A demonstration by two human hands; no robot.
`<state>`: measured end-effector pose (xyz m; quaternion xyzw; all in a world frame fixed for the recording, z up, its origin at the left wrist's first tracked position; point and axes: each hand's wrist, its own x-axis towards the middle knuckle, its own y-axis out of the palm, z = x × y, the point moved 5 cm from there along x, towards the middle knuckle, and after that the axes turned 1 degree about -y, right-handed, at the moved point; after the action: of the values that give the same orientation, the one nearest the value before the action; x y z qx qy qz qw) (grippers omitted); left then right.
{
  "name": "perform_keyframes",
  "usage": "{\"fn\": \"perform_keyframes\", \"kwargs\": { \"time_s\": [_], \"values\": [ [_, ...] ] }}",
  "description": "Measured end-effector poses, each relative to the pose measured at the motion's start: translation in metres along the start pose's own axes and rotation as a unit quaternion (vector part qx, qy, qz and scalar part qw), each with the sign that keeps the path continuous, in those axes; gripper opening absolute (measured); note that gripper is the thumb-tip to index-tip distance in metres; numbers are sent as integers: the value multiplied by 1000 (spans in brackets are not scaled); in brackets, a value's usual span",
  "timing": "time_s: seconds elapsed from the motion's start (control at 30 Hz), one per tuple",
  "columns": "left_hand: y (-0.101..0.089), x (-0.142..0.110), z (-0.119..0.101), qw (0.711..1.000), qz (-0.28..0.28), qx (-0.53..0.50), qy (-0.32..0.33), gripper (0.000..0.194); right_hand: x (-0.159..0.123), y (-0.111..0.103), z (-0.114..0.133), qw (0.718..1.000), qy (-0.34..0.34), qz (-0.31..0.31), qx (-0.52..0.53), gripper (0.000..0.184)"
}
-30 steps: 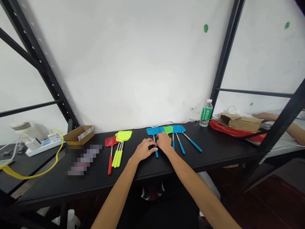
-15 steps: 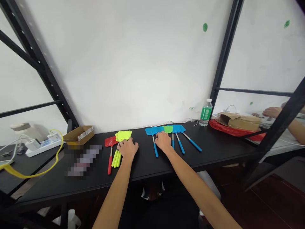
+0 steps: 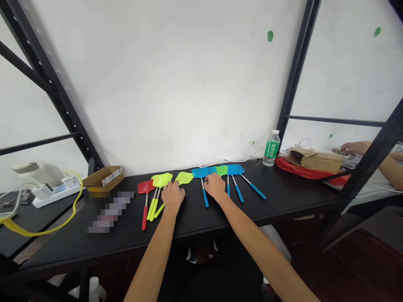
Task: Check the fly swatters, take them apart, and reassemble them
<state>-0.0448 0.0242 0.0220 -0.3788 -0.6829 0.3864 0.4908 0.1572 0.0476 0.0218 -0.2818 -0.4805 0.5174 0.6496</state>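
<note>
1. Grip: left hand (image 3: 173, 195) lies over the shaft of one yellow swatter (image 3: 184, 178); finger closure is hidden, so whether it grasps or only presses cannot be told.
2. Right hand (image 3: 215, 184) rests at the row of blue swatters (image 3: 234, 169), beside the green swatter head (image 3: 222, 170); its grip cannot be determined either.
3. Change noted: half a second ago that yellow swatter lay bunched with its fellows. It now slants away from them, its head just beside the leftmost blue one.
4. Consequence, in my judgement: the bunch is being split, one piece at a time. Two other yellow swatters (image 3: 162, 180) overlap next to the red swatter (image 3: 145, 212).
5. Surface: black table (image 3: 192, 220), bearing an open cardboard box (image 3: 115, 179) at left and a bottle (image 3: 271, 149) at right.
6. Room: white wall (image 3: 173, 84) behind; another person's hand (image 3: 355, 147) at far right.
</note>
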Motion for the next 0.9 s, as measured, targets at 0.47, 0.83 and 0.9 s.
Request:
{"fn": "perform_keyframes", "kwargs": {
  "time_s": [0.47, 0.83, 0.9],
  "values": [
    [-14, -3, 0, 997, 12, -27, -71, 28, -1, -5, 5, 999, -26, -18, 11, 28],
    [-23, -8, -22, 977, -98, -163, 98, 16, -3, -13, 20, 983, -110, -66, 128, 31],
    [-23, -9, -24, 973, -100, -173, 112, 16, 1, -9, 20, 972, -97, -54, 205, 32]
  ]
}}
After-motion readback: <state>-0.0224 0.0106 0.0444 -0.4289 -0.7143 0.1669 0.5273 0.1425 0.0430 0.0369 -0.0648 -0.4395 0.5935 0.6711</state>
